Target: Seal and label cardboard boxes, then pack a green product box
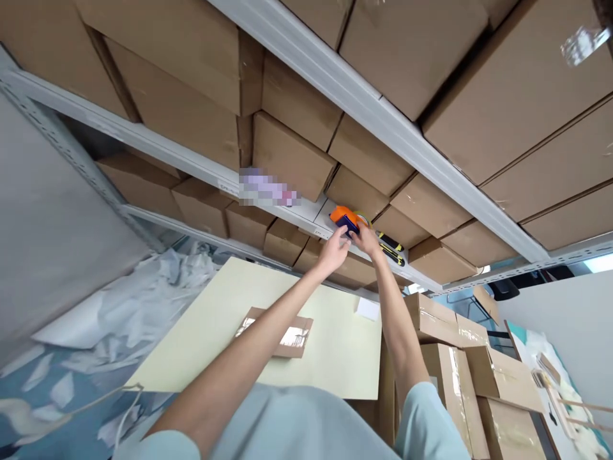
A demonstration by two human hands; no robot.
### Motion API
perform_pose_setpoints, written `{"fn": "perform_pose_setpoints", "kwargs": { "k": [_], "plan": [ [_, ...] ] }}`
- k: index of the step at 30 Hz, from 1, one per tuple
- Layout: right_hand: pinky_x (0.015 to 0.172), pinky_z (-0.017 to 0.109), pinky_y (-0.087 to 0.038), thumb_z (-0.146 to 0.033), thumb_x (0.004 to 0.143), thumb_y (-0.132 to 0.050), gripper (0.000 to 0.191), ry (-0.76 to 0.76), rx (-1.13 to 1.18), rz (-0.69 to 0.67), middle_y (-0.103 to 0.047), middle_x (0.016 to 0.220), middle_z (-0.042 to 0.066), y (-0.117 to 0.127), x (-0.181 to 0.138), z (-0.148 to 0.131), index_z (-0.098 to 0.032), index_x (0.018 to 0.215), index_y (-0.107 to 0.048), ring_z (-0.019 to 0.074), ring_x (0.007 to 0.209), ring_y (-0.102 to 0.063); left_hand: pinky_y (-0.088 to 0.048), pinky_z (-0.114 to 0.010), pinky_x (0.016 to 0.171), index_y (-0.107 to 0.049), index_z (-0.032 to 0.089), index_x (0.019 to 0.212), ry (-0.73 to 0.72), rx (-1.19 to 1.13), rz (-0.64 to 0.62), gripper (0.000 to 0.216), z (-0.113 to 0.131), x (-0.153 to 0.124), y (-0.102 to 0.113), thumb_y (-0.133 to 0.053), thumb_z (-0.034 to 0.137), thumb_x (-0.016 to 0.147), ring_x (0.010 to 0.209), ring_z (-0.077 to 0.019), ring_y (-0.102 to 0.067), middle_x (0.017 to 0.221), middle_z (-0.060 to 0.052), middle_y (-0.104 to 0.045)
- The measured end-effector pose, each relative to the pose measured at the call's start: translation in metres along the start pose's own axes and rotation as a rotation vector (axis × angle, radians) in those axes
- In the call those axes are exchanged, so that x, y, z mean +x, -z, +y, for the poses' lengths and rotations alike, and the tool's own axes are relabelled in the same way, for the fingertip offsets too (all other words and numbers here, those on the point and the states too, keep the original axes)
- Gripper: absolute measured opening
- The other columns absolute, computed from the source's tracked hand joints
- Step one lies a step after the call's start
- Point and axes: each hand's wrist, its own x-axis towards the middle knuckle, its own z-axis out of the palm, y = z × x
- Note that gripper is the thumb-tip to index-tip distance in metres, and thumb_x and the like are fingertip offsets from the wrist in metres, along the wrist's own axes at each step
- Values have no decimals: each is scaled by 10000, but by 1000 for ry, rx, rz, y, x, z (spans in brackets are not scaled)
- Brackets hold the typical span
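Both my hands reach forward to a shelf beam, where an orange and dark blue tape dispenser (348, 220) lies in front of stacked cartons. My right hand (366, 240) grips its right end with the fingers closed; part of the dispenser is hidden behind them. My left hand (335, 252) is at the lower left edge of the dispenser, thumb and fingers apart, the fingertips at the blue part. Just right of my right hand, two black and yellow utility knives (390, 241) lie on the shelf. Below my arms, a small taped carton (293, 338) rests on the pale yellow table (345, 358).
Shelves (412, 144) packed with cardboard boxes (292, 156) rise in front. A small white item (367, 309) lies at the table's right edge. Taped cartons (454, 383) are stacked on the right. White wrapping material (129, 306) is heaped at left.
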Motion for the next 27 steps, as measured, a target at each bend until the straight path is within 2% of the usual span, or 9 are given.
{"fn": "perform_pose_setpoints", "kwargs": {
  "k": [3, 6, 9, 13, 15, 17, 21, 24, 27],
  "plan": [
    [1122, 447, -588, -232, 1036, -653, 360, -36, -4, -82, -792, 1365, 209, -3, 24, 2, -134, 1380, -694, 332, 1260, -764, -611, -445, 1084, -800, 184, 1324, 97, -274, -59, 427, 12, -24, 20, -799, 344, 929, 1203, -279, -753, 1464, -174, -762],
    [1144, 445, -582, -225, 1007, -693, 359, -28, 26, -3, -805, 1334, 195, -13, 30, 6, -142, 1355, -723, 318, 1257, -758, -611, -348, 978, -848, 206, 1276, 201, -577, -160, 399, 15, -71, 53, -850, 419, 938, 1184, -244, -735, 1481, -164, -755],
    [1233, 500, -521, -279, 1020, -702, 407, -19, 54, 102, -746, 1444, 230, -22, 18, 9, -129, 1398, -702, 340, 1371, -686, -571, -256, 813, -877, 210, 1251, 320, -715, -158, 382, 17, -114, 86, -893, 399, 920, 1015, -170, -696, 1458, -167, -754],
    [1289, 562, -456, -393, 1088, -633, 434, 64, 222, 399, -681, 1519, 233, -35, -41, -12, -161, 1453, -665, 355, 1471, -606, -482, -208, 658, -905, 196, 1133, 444, -722, -74, 359, 17, -150, 116, -986, 350, 818, 813, -110, -568, 1201, -126, -779],
    [1270, 536, -485, -429, 1135, -560, 384, 146, 383, 455, -720, 1456, 190, -44, -87, -37, -203, 1418, -689, 321, 1426, -647, -460, -207, 641, -906, 186, 1049, 477, -690, -43, 355, 16, -162, 127, -1027, 349, 758, 779, -100, -538, 1093, -98, -759],
    [1251, 510, -511, -466, 1149, -563, 365, 160, 532, 419, -749, 1415, 162, -54, -135, -68, -227, 1379, -717, 301, 1396, -675, -439, -214, 633, -896, 178, 995, 490, -641, -27, 357, 14, -172, 135, -1046, 361, 729, 757, -95, -522, 1029, -82, -742],
    [1215, 483, -555, -515, 1151, -576, 362, 26, 744, 277, -790, 1372, 124, -74, -209, -120, -256, 1324, -760, 278, 1340, -721, -395, -237, 611, -880, 166, 963, 508, -548, -24, 399, 8, -185, 144, -1055, 418, 708, 706, -90, -484, 944, -66, -720],
    [1202, 476, -570, -555, 1133, -602, 377, -82, 855, 205, -811, 1337, 110, -89, -239, -141, -262, 1289, -782, 275, 1313, -740, -399, -248, 623, -868, 164, 924, 510, -509, -23, 433, 4, -191, 148, -1065, 458, 675, 700, -98, -477, 855, -41, -676],
    [1193, 475, -579, -604, 1108, -627, 409, -168, 917, 152, -822, 1315, 109, -99, -253, -150, -262, 1252, -799, 279, 1290, -753, -399, -255, 629, -845, 169, 879, 503, -483, -27, 430, 0, -196, 150, -1060, 473, 664, 708, -107, -472, 849, -38, -664]
  ]
}}
